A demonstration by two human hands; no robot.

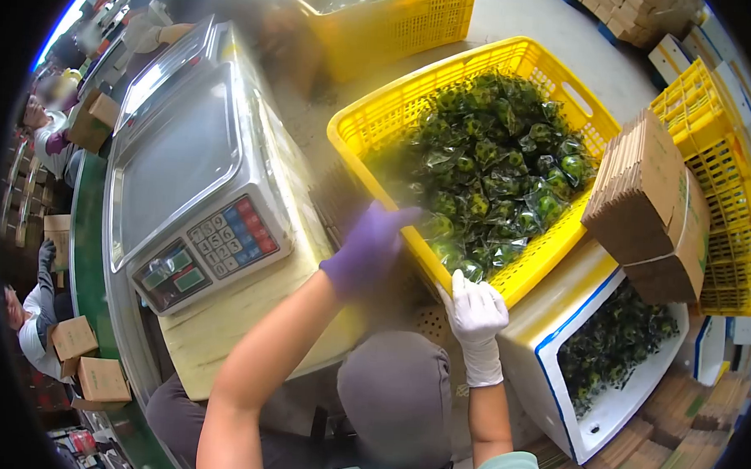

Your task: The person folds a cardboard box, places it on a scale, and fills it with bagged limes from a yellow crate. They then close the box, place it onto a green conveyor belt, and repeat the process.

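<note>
Two gloved hands at the near side of a yellow crate [537, 267]: purple-gloved left hand [366, 251] hooked over the long rim, fingers partly blurred; white-gloved right hand [475, 313] closed on the rim at the near corner, one finger laid toward the contents. Inside, bagged green produce [488, 156], heaped most thickly from the centre to the right edge, with a hazy patch at the left edge. Support beneath the crate: impossible to tell.

For a sound hold, keep both hands firm on the solid rim, well spread, the corner grip matched by equal pull from the left. Hold the rim level to keep loose bags from sliding, and fingertips clear of the thin plastic. Mind the strapped cardboard stack [645, 196], close against the right edge.

Just below that edge, a white foam box [627, 417] with more produce [613, 354]; beyond the stack, other yellow crates [733, 191]. To the left, a weighing scale [182, 151] on a pale yellow surface [245, 346], keypad [233, 237] toward the near end. Past the far edge, a second crate [393, 34]. At far left, beside a green conveyor [90, 247], co-workers [40, 337] among cardboard boxes [103, 379].
</note>
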